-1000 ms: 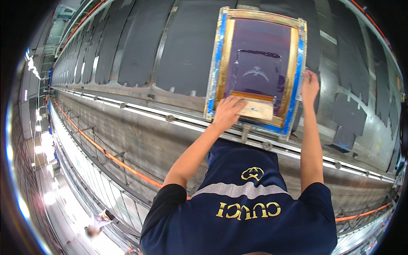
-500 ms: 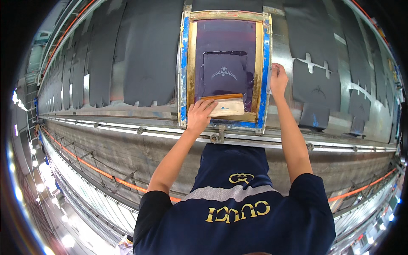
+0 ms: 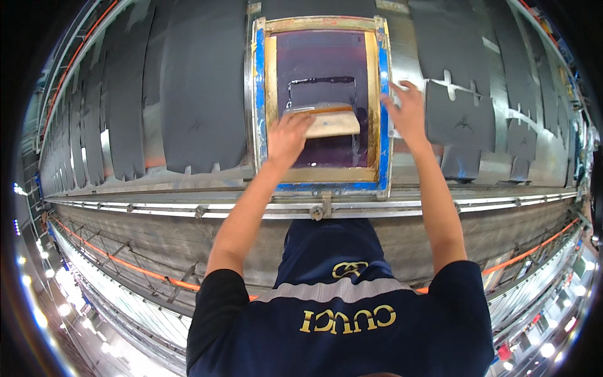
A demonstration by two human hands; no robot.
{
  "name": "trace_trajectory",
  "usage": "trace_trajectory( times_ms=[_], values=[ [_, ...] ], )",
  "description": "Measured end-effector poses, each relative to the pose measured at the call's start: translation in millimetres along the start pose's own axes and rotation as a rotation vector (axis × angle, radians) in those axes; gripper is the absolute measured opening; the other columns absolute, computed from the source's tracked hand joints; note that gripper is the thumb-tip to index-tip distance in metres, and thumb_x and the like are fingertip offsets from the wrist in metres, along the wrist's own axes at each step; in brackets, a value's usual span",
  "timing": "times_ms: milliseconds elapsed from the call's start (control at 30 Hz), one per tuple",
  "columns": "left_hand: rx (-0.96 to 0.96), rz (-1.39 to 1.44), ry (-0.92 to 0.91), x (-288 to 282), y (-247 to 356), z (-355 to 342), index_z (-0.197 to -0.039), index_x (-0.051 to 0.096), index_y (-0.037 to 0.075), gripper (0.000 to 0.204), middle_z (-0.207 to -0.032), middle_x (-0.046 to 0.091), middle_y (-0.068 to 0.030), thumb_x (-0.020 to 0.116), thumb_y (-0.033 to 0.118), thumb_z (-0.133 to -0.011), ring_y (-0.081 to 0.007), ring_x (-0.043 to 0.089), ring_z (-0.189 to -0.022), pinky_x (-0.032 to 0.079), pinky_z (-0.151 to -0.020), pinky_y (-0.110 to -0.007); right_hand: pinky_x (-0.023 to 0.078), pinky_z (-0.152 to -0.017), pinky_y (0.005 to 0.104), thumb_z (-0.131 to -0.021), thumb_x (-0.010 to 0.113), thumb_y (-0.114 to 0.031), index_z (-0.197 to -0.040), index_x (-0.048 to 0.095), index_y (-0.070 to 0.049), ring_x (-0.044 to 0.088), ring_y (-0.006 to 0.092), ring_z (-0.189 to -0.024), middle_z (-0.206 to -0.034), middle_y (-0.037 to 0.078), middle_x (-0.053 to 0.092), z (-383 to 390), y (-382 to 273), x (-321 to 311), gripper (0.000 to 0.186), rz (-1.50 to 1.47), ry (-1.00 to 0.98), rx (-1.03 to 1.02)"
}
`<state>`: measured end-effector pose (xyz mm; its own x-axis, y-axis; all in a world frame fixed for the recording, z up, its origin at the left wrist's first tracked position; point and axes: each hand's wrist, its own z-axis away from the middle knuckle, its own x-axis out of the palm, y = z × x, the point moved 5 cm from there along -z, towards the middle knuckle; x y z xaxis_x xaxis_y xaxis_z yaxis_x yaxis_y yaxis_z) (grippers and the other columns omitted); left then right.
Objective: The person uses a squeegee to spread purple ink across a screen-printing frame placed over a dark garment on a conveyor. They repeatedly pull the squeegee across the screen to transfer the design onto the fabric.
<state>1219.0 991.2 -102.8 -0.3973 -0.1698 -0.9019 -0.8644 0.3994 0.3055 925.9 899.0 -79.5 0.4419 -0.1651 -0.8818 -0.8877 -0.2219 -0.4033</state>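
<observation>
A screen-printing frame (image 3: pixel 323 186), edged with blue tape, lies on the long table before me. Dark purple mesh (image 3: pixel 321 53) fills it, with a line of wet, shiny ink around a rectangle. My left hand (image 3: pixel 288 137) is closed on the left end of a squeegee (image 3: pixel 333 124) with a pale wooden handle and an orange-brown blade edge. The squeegee stands across the middle of the mesh, covering part of the rectangle. At the frame's right side is my right hand (image 3: pixel 408 114), fingers spread and holding nothing; whether a fingertip touches the frame I cannot tell.
Dark grey sheets (image 3: pixel 204 88) lie along the metal table to the left, and more cut pieces (image 3: pixel 460 119) lie to the right, some with a faint printed motif. A metal rail (image 3: pixel 251 209) with a clamp (image 3: pixel 317 212) runs along the near edge.
My left hand has moved the squeegee from the near end of the mesh toward its middle. My right hand's fingers have spread from their grip at the frame's right edge.
</observation>
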Motion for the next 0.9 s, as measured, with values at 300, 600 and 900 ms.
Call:
trace_trajectory(
  times_ms=[300, 600, 900],
  values=[
    [-0.099, 0.099, -0.084, 12.9, -42.0, -89.5, -0.104, 0.079, 0.021, 0.03, -0.098, 0.075, -0.0015, 0.074, 0.008, -0.077, -0.0265, 0.067, -0.089, 0.055, -0.081, -0.041, 0.05, -0.096, 0.0436, -0.077, 0.076, -0.006, -0.113, 0.07, -0.004, 0.06, 0.0359, -0.112, -0.115, 0.013, 0.066, -32.5, -69.3, 45.6, 0.037, -0.204, -0.291, -0.191],
    [-0.11, 0.115, -0.1, 4.7, 18.4, 30.0, -0.11, 0.076, 0.02, 0.051, -0.112, 0.074, 0.0047, 0.073, -0.003, -0.064, -0.0209, 0.065, -0.095, 0.053, -0.081, -0.037, 0.051, -0.098, 0.0438, -0.071, 0.072, 0.005, -0.118, 0.065, -0.003, 0.059, 0.0362, -0.113, -0.116, 0.016, 0.064, 107.1, -79.8, 25.6, 0.048, -0.291, -0.311, -0.132],
    [-0.117, 0.027, -0.066, 23.6, -47.0, -91.0, -0.103, 0.078, 0.019, 0.035, -0.1, 0.075, -0.0006, 0.071, 0.003, -0.073, -0.0244, 0.067, -0.092, 0.055, -0.081, -0.039, 0.051, -0.098, 0.0457, -0.077, 0.069, 0.003, -0.11, 0.069, -0.001, 0.063, 0.0398, -0.109, -0.111, 0.019, 0.069, -29.6, -57.2, 52.0, 0.033, -0.32, -0.123, -0.162]
  ],
)
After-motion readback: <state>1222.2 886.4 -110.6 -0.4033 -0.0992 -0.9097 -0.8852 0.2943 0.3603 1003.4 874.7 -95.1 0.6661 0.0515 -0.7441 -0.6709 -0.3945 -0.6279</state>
